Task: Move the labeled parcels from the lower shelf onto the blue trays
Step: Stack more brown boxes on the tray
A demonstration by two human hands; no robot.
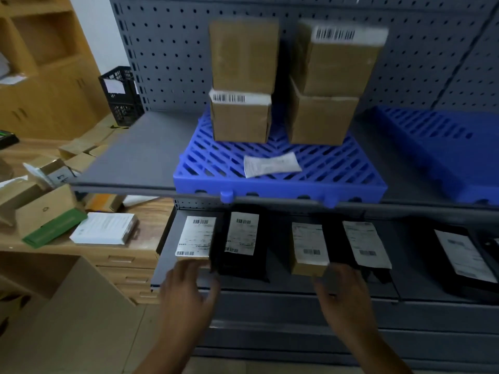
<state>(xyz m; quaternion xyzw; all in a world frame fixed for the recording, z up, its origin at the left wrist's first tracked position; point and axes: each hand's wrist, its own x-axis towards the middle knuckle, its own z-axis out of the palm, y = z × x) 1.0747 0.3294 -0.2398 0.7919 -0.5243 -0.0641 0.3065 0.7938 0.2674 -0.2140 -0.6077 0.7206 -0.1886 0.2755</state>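
Left hand [189,287] loosely spread, labelled cardboard parcel [195,236] just at its twelve o'clock, right hand [341,290] fingers relaxed, small brown parcel [309,248] at its eleven o'clock, both empty

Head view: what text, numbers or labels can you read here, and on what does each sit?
No text can be read.
Parcel labels on the lower shelf: barcodes and print, blurred.
Barcode stickers on the boxes on the blue tray: no digits legible.
Loose slip on that tray: blurred.
Handwriting on a cardboard flap, left: unclear.
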